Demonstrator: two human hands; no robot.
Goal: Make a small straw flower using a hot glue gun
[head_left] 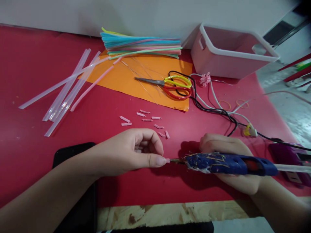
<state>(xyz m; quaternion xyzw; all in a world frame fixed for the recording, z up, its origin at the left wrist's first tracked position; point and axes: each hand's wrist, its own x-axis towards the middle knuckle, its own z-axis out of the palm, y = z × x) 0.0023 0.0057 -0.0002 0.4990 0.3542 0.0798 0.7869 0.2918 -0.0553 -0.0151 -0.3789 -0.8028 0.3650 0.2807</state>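
Observation:
Between the thumb and curled fingers of my left hand [143, 150] is a small pink piece [167, 160], its end at the metal nozzle of a glue gun. My right hand [233, 161] is wrapped round this blue glue gun [218, 163], which has strands of dried glue on its front and a clear stick in its back. Several short pink pieces [155, 118] lie on the red table [116, 191] beyond my left hand. Scissors [162, 83] with yellow and red handles rest on an orange sheet [170, 102].
Clear glue sticks [70, 84] lie at the left, coloured pipe cleaners [143, 45] at the back. A pink bin [218, 61], tangled cables [213, 110] and a purple power strip [289, 158] are on the right. A black phone [82, 204] lies under my left forearm.

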